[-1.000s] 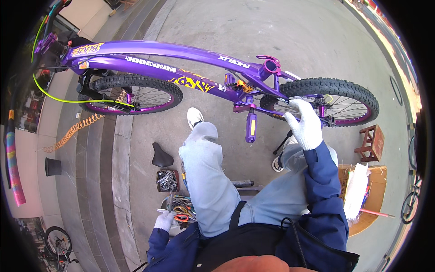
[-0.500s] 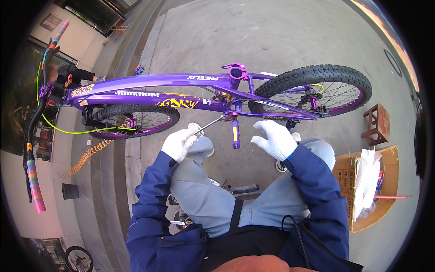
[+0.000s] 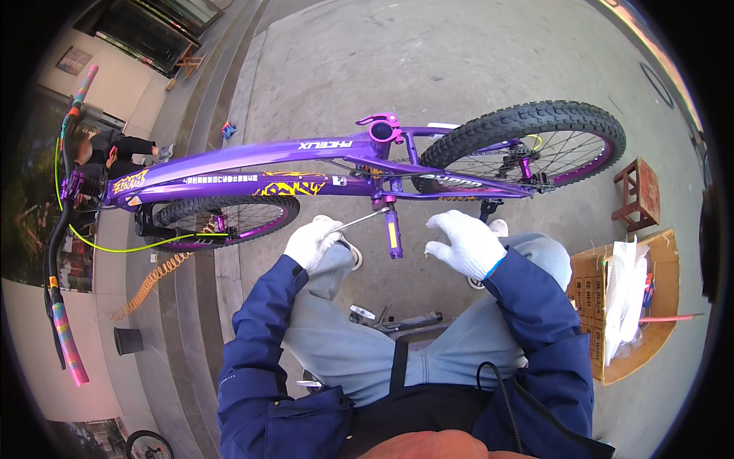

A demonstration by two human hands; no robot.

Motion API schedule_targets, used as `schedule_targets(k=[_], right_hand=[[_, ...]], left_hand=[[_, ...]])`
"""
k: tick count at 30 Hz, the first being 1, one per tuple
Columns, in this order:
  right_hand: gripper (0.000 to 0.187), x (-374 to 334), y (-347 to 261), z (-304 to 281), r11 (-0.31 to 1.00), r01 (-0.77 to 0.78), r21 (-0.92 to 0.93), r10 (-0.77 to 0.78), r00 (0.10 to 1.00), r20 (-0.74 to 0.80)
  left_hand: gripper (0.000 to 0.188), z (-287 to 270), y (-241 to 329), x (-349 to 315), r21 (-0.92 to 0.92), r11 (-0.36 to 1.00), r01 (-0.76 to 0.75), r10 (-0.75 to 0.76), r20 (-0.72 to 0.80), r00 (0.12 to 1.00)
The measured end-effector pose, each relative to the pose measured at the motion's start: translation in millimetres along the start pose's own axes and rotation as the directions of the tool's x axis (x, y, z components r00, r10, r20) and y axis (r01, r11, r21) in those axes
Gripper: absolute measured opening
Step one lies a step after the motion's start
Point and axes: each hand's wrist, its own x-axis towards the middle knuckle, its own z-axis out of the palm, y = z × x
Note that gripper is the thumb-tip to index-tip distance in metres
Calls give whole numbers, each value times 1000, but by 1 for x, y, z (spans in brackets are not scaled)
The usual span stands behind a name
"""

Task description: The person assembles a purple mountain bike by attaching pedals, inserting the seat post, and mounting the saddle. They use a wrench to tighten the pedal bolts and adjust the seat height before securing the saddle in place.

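Pinches a thin wrench in the left hand's fingers, by the purple bicycle pedal, holds the right hand nearby with fingers spread, seemingly fitting the wrench, next likely needing a firm turn.

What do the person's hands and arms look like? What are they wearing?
The left hand and right hand wear plain white gloves. A thin bright blue edge shows at the right wrist. Both arms have long, wrinkly navy-blue sleeves, and the left one has a tiny pale marking.
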Motion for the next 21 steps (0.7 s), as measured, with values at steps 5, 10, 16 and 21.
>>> schedule_targets(k=[5, 10, 16, 21], right_hand=[[43, 0, -5, -16, 1000, -6, 15, 8, 994, -111], [41, 5, -5, -43, 978, -130, 165, 169, 954, -247], [40, 8, 4, -45, 970, -177, 170, 210, 957, -201], [39, 5, 11, -43, 993, -101, 61, 110, 981, -161]], left_hand=[[28, 32, -13, 22, -25, 999, -40, 39, -17, 999], [27, 103, -2, 67, -4, 988, -154, 154, -8, 988], [28, 215, -30, 92, 230, 969, 84, -143, 254, 956], [37, 167, -128, 29, 464, 798, 384, -549, 298, 781]])
